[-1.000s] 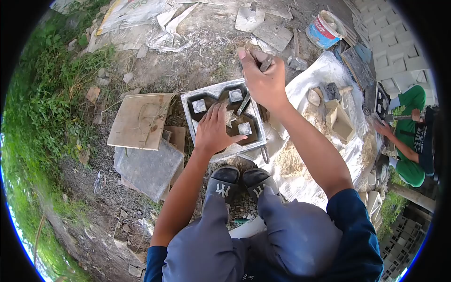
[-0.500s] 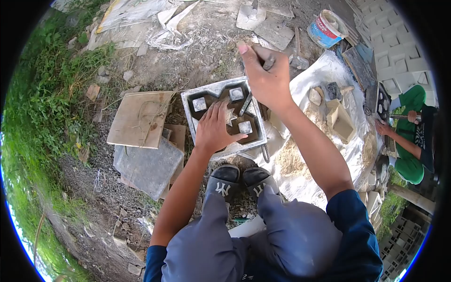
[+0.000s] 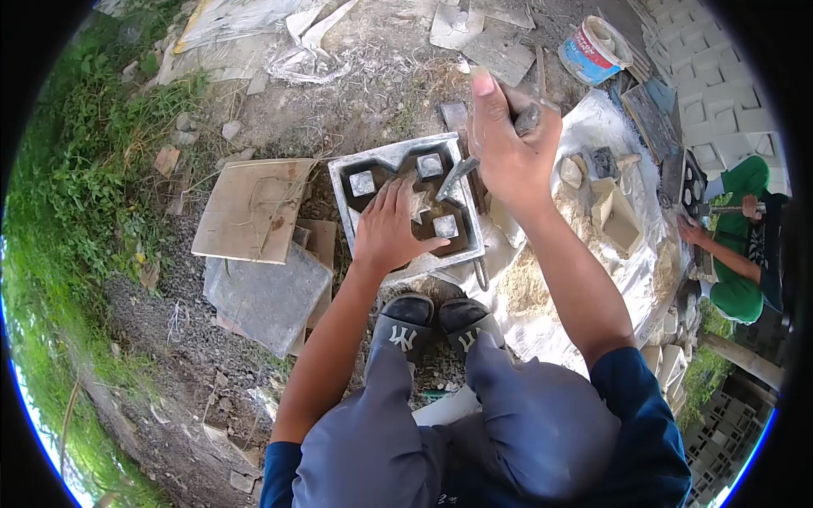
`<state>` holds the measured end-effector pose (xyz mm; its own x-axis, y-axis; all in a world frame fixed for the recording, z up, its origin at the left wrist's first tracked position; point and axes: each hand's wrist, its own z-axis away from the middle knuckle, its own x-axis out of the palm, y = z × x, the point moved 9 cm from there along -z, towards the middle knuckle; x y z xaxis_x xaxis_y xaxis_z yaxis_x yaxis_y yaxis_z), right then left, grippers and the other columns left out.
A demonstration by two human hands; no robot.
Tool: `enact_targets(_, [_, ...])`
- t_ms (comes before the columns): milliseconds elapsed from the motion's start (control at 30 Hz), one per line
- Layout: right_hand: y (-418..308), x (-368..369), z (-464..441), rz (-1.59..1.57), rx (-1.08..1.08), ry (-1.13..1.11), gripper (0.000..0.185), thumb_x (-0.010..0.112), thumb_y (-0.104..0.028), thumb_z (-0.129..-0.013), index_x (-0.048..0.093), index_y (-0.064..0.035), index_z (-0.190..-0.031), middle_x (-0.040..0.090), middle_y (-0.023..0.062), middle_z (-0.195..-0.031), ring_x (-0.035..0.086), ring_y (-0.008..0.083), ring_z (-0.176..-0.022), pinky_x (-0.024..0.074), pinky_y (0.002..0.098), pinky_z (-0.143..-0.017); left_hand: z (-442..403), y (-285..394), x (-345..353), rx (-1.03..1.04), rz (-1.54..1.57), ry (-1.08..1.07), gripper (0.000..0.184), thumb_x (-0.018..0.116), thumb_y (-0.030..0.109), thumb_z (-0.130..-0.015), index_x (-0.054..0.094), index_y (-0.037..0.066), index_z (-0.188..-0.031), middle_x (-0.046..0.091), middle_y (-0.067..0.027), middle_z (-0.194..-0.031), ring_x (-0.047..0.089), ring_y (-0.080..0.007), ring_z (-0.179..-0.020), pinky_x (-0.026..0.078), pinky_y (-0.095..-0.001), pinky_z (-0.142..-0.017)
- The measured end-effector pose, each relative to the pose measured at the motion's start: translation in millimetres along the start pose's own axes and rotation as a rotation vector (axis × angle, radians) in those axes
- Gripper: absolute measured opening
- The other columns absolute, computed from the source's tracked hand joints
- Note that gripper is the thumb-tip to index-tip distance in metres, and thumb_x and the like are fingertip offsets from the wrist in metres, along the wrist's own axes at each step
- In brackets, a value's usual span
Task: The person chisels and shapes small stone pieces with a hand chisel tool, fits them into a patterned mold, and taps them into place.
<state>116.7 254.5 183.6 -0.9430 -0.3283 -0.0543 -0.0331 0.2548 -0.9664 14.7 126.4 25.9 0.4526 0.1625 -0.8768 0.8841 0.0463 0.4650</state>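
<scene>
A square metal block mould [image 3: 335,182] lies on the ground in front of my feet. It has several raised square cores and a star-shaped piece [image 3: 417,206] in the middle. My left hand [image 3: 385,227] rests across its left part, fingers stretched out, hiding some of the inside. Above the mould's right side, my right hand [image 3: 515,157] is closed around the handle of a small trowel [image 3: 458,178]. Its narrow grey blade points down and left toward the mould's inside. A wire handle [image 3: 481,274] sticks out at the mould's near right corner.
Stacked boards [image 3: 254,212] and a grey slab [image 3: 269,296] lie left of the mould. On the right, a white sack [image 3: 555,334] carries sandy powder and broken block pieces. A paint bucket [image 3: 584,61] stands at the back. At far right another person's hand [image 3: 693,229] touches a similar mould.
My right hand has moved right and slightly down with the trowel, whose blade now tilts more sideways across the mould's right rim. My left hand has stayed in place.
</scene>
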Motion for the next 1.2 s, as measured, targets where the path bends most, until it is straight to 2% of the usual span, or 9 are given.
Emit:
enact_targets(100, [16.4,-8.7,8.7,-0.078,0.080,0.123,0.057,0.070,-0.034,-0.102,0.045,-0.0052,-0.059,0.037,-0.0097,-0.058,0.029,0.0031,-0.057,0.0210,0.0283,-0.048,-1.9,3.5,-2.0,0.014,-0.015,-0.003,0.117,0.087,0.066,-0.064,0.040,0.000,-0.148,0.053,-0.0228,-0.144,0.052,-0.0393,-0.135,0.046,-0.0470,-0.110])
enact_targets(233, [-9.7,-15.1,22.0,-0.159,0.013,0.190,0.056,0.069,-0.029,-0.103,0.044,-0.0060,-0.058,0.038,-0.0087,-0.057,0.030,0.0028,-0.057,0.0221,0.0272,-0.048,-3.3,1.7,-1.0,0.021,-0.021,0.009,0.116,0.086,0.067,-0.063,0.042,0.000,-0.147,0.054,-0.0227,-0.144,0.052,-0.0389,-0.136,0.046,-0.0472,-0.110])
enact_targets(300, [-1.9,-23.6,28.4,-0.251,-0.022,0.357,0.056,0.069,-0.025,-0.103,0.042,-0.0061,-0.057,0.038,-0.0081,-0.056,0.031,0.0024,-0.056,0.0226,0.0268,-0.047,-3.3,1.5,-2.8,0.023,-0.009,0.019,0.116,0.087,0.067,-0.063,0.042,0.000,-0.147,0.054,-0.0226,-0.143,0.052,-0.0388,-0.136,0.046,-0.0472,-0.110])
enact_targets(500, [-9.0,-18.6,52.9,-0.133,-0.191,0.403,0.055,0.072,-0.020,-0.101,0.041,-0.0040,-0.057,0.035,-0.0064,-0.056,0.031,0.0032,-0.058,0.0235,0.0268,-0.048,1.1,1.4,0.0,0.007,-0.002,-0.005,0.117,0.087,0.067,-0.062,0.041,0.000,-0.148,0.054,-0.0220,-0.142,0.052,-0.0381,-0.135,0.046,-0.0468,-0.109])
enact_targets(800, [0.2,-7.4,30.2,-0.183,-0.190,0.336,0.056,0.078,-0.025,-0.096,0.046,-0.0009,-0.056,0.036,-0.0042,-0.052,0.029,0.0049,-0.053,0.0230,0.0285,-0.045,-3.1,6.2,-7.7,0.062,0.015,0.054,0.114,0.088,0.065,-0.063,0.043,0.000,-0.145,0.055,-0.0202,-0.142,0.052,-0.0375,-0.134,0.045,-0.0467,-0.110])
enact_targets(867, [9.9,10.3,24.2,0.055,-0.149,0.134,0.057,0.080,-0.026,-0.095,0.046,-0.0013,-0.055,0.037,-0.0052,-0.050,0.031,0.0038,-0.053,0.0253,0.0272,-0.044,-2.3,5.1,-6.3,0.056,0.007,0.047,0.113,0.087,0.064,-0.063,0.043,0.000,-0.145,0.055,-0.0201,-0.142,0.052,-0.0376,-0.134,0.045,-0.0469,-0.110])
enact_targets(967, [-15.8,5.6,23.5,-0.060,-0.168,0.218,0.060,0.080,-0.027,-0.094,0.044,-0.0024,-0.054,0.035,-0.0060,-0.049,0.030,0.0035,-0.052,0.0246,0.0280,-0.044,-4.0,7.0,-5.8,0.068,0.004,0.037,0.112,0.087,0.065,-0.064,0.044,-0.001,-0.143,0.055,-0.0204,-0.142,0.053,-0.0381,-0.134,0.046,-0.0472,-0.110])
enact_targets(1000, [-9.3,3.6,27.3,-0.109,-0.079,0.158,0.050,0.076,-0.025,-0.098,0.051,-0.0042,-0.060,0.048,-0.0065,-0.059,0.040,0.0032,-0.055,0.0339,0.0243,-0.049,-3.9,6.5,-6.4,0.066,0.010,0.046,0.112,0.087,0.066,-0.064,0.044,-0.002,-0.143,0.055,-0.0208,-0.141,0.053,-0.0384,-0.133,0.047,-0.0473,-0.109])
enact_targets(1200, [-14.5,15.7,19.8,0.043,-0.110,0.038,0.048,0.076,-0.024,-0.098,0.053,-0.0037,-0.060,0.045,-0.0079,-0.058,0.037,0.0020,-0.056,0.0291,0.0253,-0.048,-3.0,6.1,-4.6,0.061,-0.029,0.038,0.114,0.087,0.066,-0.063,0.044,-0.002,-0.143,0.054,-0.0218,-0.142,0.052,-0.0380,-0.134,0.047,-0.0467,-0.109])
